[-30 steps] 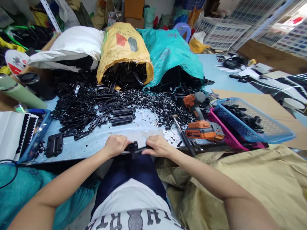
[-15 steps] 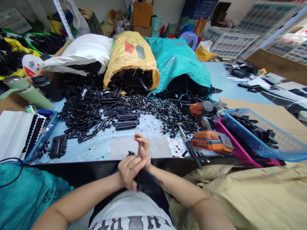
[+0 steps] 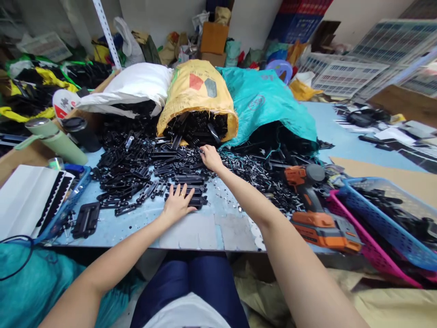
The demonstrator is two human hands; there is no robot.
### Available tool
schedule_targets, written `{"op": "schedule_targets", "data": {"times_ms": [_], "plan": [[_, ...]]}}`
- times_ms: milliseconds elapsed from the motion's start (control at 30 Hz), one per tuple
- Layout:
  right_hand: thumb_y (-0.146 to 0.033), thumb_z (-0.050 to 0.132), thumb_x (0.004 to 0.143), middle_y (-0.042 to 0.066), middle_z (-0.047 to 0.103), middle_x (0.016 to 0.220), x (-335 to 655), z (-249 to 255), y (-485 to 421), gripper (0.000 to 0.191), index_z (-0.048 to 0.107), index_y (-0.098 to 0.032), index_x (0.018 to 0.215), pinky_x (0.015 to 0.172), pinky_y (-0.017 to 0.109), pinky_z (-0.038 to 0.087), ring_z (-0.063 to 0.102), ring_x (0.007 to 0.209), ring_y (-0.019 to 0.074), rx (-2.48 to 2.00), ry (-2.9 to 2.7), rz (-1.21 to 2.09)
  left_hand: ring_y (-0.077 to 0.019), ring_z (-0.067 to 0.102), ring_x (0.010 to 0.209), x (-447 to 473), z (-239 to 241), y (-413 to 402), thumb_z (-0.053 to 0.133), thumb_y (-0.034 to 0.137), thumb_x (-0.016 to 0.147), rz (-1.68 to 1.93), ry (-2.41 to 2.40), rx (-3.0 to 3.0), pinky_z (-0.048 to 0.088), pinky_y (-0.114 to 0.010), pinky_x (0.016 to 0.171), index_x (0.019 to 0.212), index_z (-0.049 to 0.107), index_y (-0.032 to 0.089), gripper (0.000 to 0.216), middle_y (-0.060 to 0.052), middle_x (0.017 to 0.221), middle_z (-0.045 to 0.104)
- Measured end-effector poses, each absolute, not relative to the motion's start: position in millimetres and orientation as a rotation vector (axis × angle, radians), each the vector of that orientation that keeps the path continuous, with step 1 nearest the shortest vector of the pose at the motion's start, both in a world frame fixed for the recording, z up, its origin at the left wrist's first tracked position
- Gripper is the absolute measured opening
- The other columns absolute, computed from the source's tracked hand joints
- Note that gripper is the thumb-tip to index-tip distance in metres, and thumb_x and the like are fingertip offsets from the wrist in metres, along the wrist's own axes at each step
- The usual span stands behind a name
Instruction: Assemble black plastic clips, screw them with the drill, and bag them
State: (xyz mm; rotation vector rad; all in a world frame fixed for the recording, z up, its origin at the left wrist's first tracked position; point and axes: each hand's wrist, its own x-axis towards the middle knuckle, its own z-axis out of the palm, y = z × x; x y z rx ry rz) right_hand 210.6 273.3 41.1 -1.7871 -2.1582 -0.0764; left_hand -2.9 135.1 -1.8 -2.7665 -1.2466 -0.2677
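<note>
My left hand (image 3: 178,202) lies on a short row of long black plastic brackets (image 3: 196,201), its fingers spread over their left ends. Farther out, my right hand (image 3: 210,158) reaches to the heap of small black parts just below the yellow sack's mouth. Its fingers are bent together at the heap, and what they pinch is too small to make out. More black plastic parts (image 3: 126,171) are piled left of the row. To the right of my right forearm spreads a heap of screws and small black pieces (image 3: 257,175).
A white sack (image 3: 139,82), a yellow sack (image 3: 201,86) and a teal sack (image 3: 269,102) lie behind the heaps. An orange cordless drill (image 3: 314,218) stands at right, beside a blue basket (image 3: 382,232) of black parts. A green bottle (image 3: 63,146) leans at left.
My hands were together above my lap around a dark object. They have parted and moved forward onto the table, left to the brackets, right to the small parts. The view has shifted too.
</note>
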Motion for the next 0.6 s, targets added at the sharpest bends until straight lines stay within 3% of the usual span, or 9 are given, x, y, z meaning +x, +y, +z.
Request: {"op": "schedule_targets", "data": {"times_ms": [100, 167, 267, 400, 600], "plan": [[-0.023, 0.034, 0.092, 0.013, 0.035, 0.140, 196.4, 43.2, 314.5, 0.045, 0.037, -0.022, 0.136, 0.092, 0.038, 0.038, 0.037, 0.118, 0.0258, -1.980, -2.206, -0.102, -0.0358, 0.039, 0.126, -2.6, 0.0, 130.5, 0.050, 0.060, 0.079, -0.296, -1.247, -2.760, 0.022, -0.058, 0.104, 0.136, 0.041, 0.021, 0.070, -0.018, 0.137, 0.044], [-0.024, 0.035, 0.092, 0.014, 0.034, 0.140, 190.6, 41.1, 334.7, 0.044, 0.037, -0.022, 0.136, 0.090, 0.040, 0.039, 0.038, 0.117, 0.0271, -2.053, -2.194, -0.105, -0.0340, 0.037, 0.128, -3.9, 3.3, 127.8, 0.046, 0.061, 0.081, -0.365, -1.225, -2.777, 0.020, -0.060, 0.104, 0.135, 0.041, 0.020, 0.068, -0.017, 0.137, 0.044], [-0.023, 0.036, 0.092, 0.018, 0.047, 0.126, 186.5, 36.9, 354.1, 0.035, 0.049, -0.015, 0.123, 0.087, 0.038, 0.041, 0.043, 0.110, 0.0262, -2.062, -2.169, -0.090, -0.0301, 0.040, 0.126, -11.6, 11.9, 140.8, 0.042, 0.054, 0.086, -0.526, -1.247, -2.783, 0.021, -0.057, 0.105, 0.131, 0.045, 0.017, 0.058, -0.014, 0.133, 0.050], [-0.020, 0.040, 0.090, 0.018, 0.057, 0.109, 188.7, 39.3, 362.3, 0.027, 0.056, -0.010, 0.109, 0.086, 0.034, 0.042, 0.048, 0.104, 0.0236, -2.030, -2.146, -0.078, -0.0248, 0.054, 0.106, -32.4, 22.6, 199.2, 0.042, 0.035, 0.090, -0.682, -1.625, -2.602, 0.041, -0.039, 0.093, 0.115, 0.056, 0.011, 0.037, -0.014, 0.112, 0.062], [-0.028, 0.047, 0.086, 0.014, 0.065, 0.103, 216.9, 55.6, 325.8, 0.030, 0.062, -0.010, 0.105, 0.090, 0.033, 0.042, 0.056, 0.099, 0.0224, -1.953, -1.938, -0.113, -0.0268, 0.051, 0.103, -34.6, 22.6, 283.9, 0.046, 0.026, 0.087, -0.458, -1.752, -2.522, 0.043, -0.036, 0.085, 0.108, 0.057, 0.013, 0.027, -0.014, 0.107, 0.058]]}}
